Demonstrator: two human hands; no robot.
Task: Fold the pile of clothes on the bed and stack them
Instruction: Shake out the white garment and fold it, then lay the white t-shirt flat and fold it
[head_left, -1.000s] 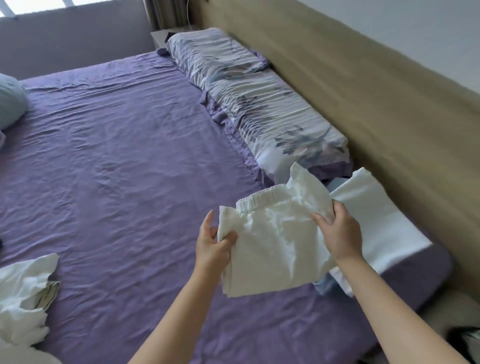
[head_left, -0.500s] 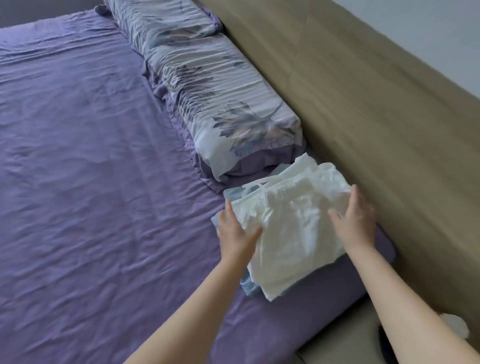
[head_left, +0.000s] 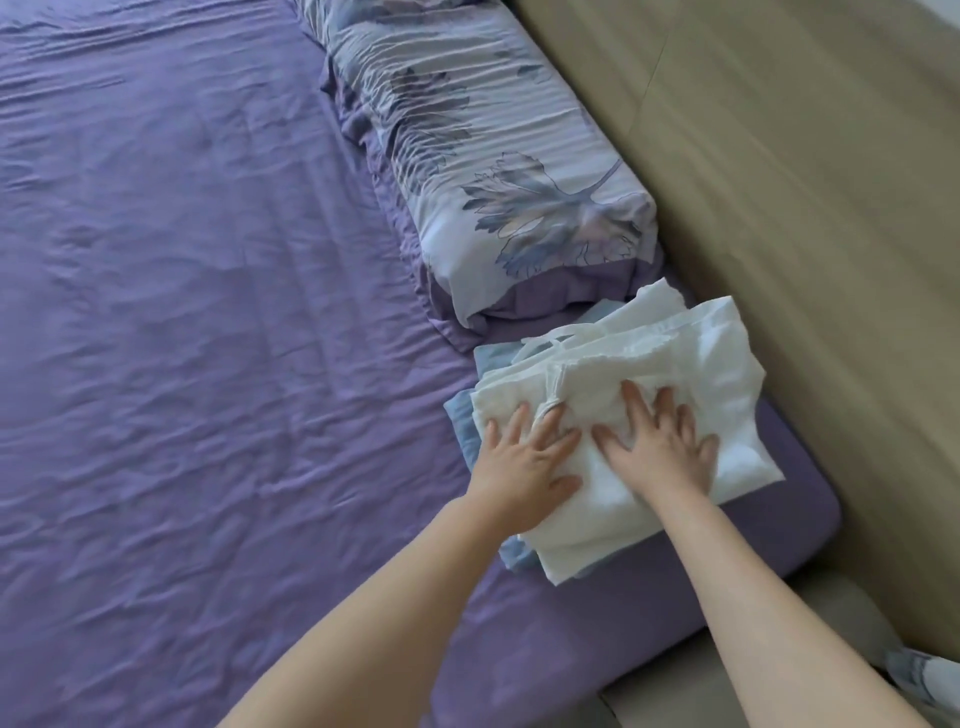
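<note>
Stacking step: folded white garment (head_left: 613, 415) is pressed flat under spread left hand (head_left: 524, 462) and right hand (head_left: 657, 447). Next, likely: hands lifted, another garment fetched.

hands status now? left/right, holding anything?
Left hand: open, fingers flat, pressing the folded white garment on the stack.
Right hand: open, fingers spread, pressing the same garment.

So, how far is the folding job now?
Done: folded white garment lies on the stack, over a folded blue piece, by the pillow. In hand: left hand and right hand press it flat. Left: no unfolded clothes show on the purple sheet in this view.
</note>
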